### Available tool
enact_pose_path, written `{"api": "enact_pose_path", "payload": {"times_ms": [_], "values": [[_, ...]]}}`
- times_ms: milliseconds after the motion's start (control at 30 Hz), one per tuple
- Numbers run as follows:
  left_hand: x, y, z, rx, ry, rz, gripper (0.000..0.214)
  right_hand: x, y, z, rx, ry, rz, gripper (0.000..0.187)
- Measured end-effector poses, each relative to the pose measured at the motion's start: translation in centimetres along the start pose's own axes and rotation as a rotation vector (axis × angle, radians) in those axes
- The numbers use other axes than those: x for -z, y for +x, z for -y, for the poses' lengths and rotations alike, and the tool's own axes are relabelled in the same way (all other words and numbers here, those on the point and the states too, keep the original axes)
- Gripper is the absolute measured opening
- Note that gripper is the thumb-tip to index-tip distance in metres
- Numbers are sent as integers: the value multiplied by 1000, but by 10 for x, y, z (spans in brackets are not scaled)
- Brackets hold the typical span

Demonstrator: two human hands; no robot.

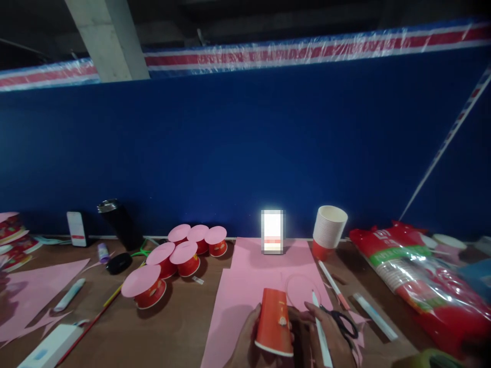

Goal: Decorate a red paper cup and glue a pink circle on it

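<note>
My left hand [246, 335] is wrapped round a red paper cup [274, 319], tipped with its rim toward me, above the pink paper [253, 286]. Between the fingers of my right hand [334, 340] is a white pen [322, 335], its tip pointing away from me. The right fingers reach close to the cup's side; whether they touch it I cannot tell. A faint circle outline [303, 276] shows on the paper just beyond the hands. Black-handled scissors [347, 324] lie beside my right hand, partly hidden by it.
Several red cups topped with pink paper discs [184, 252] stand to the left. A stack of paper cups [329, 230], a phone [272, 232] and a plastic bag of cups [418, 276] are at the back and right. A black tumbler [120, 225] and power strip [53, 347] lie left.
</note>
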State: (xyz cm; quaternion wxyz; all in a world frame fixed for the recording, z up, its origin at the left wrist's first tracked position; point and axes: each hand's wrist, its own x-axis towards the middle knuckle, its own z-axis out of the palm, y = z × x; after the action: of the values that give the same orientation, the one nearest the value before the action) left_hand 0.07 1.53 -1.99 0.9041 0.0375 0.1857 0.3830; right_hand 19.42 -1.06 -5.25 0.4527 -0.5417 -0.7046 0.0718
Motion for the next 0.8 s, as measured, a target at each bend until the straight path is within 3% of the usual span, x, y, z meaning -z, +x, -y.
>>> {"api": "enact_pose_path", "payload": {"times_ms": [133,300,467,800], "values": [[3,2,2,-24,21,-10,51,-5,-1,-3,32,-38,14,42],[0,-1,2,-5,-35,-36,46,-11,6,2,-11,-19,-60,41],[-10,-7,1,-70,-18,-91,43,-14,15,13,-49,-6,-122,38],[-16,-14,-1,-184,71,-96,39,-8,17,16,54,-26,-57,35]]}}
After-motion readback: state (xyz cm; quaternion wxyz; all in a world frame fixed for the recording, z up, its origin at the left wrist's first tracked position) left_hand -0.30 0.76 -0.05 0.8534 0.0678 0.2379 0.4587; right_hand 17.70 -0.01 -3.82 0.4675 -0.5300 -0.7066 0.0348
